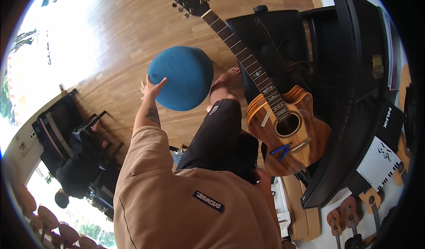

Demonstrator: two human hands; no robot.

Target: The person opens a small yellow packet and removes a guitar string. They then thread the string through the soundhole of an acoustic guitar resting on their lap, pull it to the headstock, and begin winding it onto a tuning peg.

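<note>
My left hand (152, 89) reaches forward to a round blue cloth-covered stool (182, 78). Its fingers are spread against the stool's near left edge, with the thumb toward the top. My right hand (263, 180) hangs by my right thigh, mostly hidden, so its fingers cannot be made out. To the right, an acoustic guitar (305, 112) with a cutaway lies face up, its neck slanting to the far left across a black padded surface (275, 32). A blue-handled tool (280, 151) rests on its body near the bridge. Thin coiled wires (292, 67) lie beside the neck.
A black piano-like cabinet (345, 90) stands along the right. Several ukuleles (349, 209) hang at the lower right, near a white printed sheet (378, 162). Another person in dark clothes (77, 171) sits at the left. Wood flooring (119, 59) stretches ahead toward a bright window.
</note>
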